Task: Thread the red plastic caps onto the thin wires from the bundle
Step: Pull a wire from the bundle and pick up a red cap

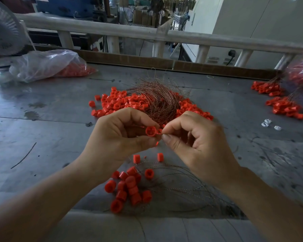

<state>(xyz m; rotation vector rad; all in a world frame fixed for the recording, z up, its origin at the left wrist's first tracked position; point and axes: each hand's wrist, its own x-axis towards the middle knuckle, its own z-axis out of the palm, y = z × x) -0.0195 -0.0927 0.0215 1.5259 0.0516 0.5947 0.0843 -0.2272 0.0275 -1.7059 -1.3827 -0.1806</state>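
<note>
Above the worktop (pixel 42 133), left hand (pixel 119 137) is gripping a light cap (pixel 151 131) while right hand (pixel 191 142) is pinching what's probably the floppy wire.

The one wide-angle camera, worn on the head, looks forward and down at the table (pixel 47 133), close enough that the wire bundle (pixel 157 100) sits mid-frame, with a railing (pixel 94 28) well beyond the bundle.

Forearms forward, left hand (pixel 119 137) and right hand (pixel 197 143) fingertip to fingertip, thumbs and forefingers in pinches.
</note>
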